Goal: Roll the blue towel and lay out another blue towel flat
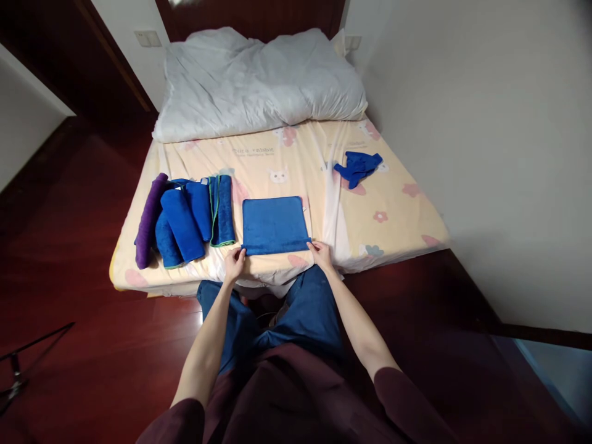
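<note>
A blue towel [275, 223] lies flat on the bed near its front edge, with a narrow fold along the near side. My left hand [235, 262] pinches the near left corner of this towel. At the near right corner, the fingers of my right hand [320, 253] are closed on the same fold. To the left rest several rolled or folded blue towels, one of them with green edging [224, 213], and a purple rolled towel [150, 222] at the far left of the group.
A crumpled blue cloth [358, 168] lies on the right part of the bed [393, 216]. A large white pillow or quilt [263, 83] spans the head end. A wall [499, 154] stands on the right. Part of a black stand [16, 370] shows on the floor at lower left.
</note>
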Tool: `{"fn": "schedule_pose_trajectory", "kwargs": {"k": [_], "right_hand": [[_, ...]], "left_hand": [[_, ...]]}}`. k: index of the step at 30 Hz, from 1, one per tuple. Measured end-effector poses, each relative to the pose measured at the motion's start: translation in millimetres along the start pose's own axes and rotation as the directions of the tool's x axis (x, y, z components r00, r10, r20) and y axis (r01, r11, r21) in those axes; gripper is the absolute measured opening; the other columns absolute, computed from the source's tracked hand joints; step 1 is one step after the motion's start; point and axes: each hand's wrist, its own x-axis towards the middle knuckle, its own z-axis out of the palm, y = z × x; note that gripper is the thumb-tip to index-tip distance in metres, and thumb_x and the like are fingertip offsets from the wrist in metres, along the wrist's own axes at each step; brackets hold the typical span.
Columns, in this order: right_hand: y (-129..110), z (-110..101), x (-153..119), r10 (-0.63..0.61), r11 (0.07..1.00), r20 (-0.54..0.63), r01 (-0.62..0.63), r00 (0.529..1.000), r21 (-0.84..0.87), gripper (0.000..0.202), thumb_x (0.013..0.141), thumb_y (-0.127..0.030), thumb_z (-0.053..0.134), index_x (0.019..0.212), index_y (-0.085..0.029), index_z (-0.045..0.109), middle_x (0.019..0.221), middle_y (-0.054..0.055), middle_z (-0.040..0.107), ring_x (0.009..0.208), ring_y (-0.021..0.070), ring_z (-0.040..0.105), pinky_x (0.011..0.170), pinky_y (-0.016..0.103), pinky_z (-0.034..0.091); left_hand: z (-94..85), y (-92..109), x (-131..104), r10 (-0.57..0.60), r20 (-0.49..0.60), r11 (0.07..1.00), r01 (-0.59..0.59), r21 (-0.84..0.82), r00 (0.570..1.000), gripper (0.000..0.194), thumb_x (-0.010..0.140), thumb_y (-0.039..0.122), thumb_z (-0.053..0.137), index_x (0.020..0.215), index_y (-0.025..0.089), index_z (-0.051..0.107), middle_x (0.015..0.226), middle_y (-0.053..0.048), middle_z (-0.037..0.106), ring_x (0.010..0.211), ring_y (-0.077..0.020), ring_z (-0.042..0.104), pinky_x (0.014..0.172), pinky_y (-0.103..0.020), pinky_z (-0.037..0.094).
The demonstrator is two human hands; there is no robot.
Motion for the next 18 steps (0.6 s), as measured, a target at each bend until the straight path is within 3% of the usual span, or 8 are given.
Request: {"fn": "schedule_pose_trajectory", "kwargs": {"k": [6,18], "right_hand": [[9.8,2.5,3.5,0.023,1.000,-0.045,-0.024,0.999,-0.012,0.047,0.076,-0.064,0.066,0.079,-0.017,0.071,0.078,0.009,0.075,0.072,0.0224,0.069,0.069,0.033,0.057],[-0.6,4.6,3.4,0.027,0.999,-0.065,-0.029,0.998,-0.019,0.052,0.075,-0.070,0.067,0.074,-0.018,0.069,0.075,0.011,0.075,0.067,0.0225,0.068,0.064,0.033,0.056]], "left_hand": [[3.1,-1.0,2.0,0.034,-0.038,0.999,-0.033,0.021,0.999,0.035,0.094,0.048,0.052,0.098,0.017,0.069,0.103,-0.014,0.073,0.102,-0.0289,0.066,0.098,-0.045,0.052],[4.7,6.6,5.2,0.013,-0.044,0.997,-0.010,0.076,0.999,0.028,0.092,0.044,0.055,0.091,0.019,0.068,0.092,-0.012,0.069,0.090,-0.0276,0.065,0.089,-0.043,0.053]]}}
